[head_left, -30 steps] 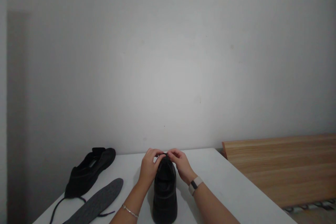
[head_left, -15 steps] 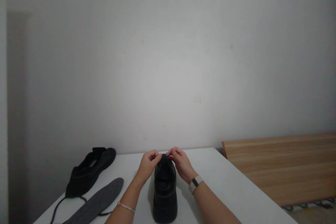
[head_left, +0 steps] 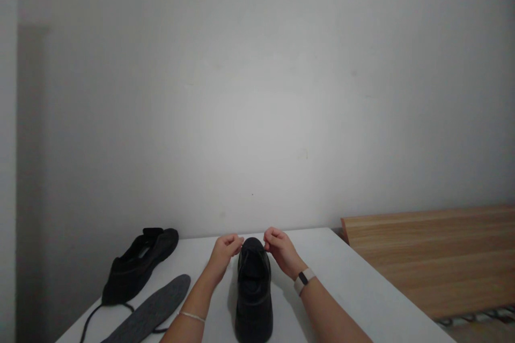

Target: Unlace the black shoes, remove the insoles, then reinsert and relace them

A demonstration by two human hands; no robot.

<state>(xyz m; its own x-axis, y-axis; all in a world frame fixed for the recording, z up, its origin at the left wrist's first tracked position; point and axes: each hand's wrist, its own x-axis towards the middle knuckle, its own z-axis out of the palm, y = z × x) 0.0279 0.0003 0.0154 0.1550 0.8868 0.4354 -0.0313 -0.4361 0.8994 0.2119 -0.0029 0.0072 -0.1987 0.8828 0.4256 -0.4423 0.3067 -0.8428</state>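
Note:
A black shoe point(head_left: 254, 305) stands upright on the white table in front of me, heel towards me and opening facing up. My left hand point(head_left: 227, 249) is at the left of its front part, thumb and fingers pinched together. On the opposite side, my right hand point(head_left: 279, 246) is also pinched, its fingertips close to the shoe's edge. Whatever the fingertips hold, perhaps something thin at the shoe's lacing, is too small to make out. To the left of my left forearm lies a grey insole point(head_left: 161, 303).
A second black shoe point(head_left: 132, 273) rests at the table's left edge, with a black cord point(head_left: 90, 319) trailing from it. The white table point(head_left: 341, 289) meets a pale wall point(head_left: 257, 91). A wooden board point(head_left: 422, 257) is at the right, beyond the table edge.
My hands have moved apart from above the shoe's front, one to each side. The front of the shoe shows more now. The view has shifted slightly.

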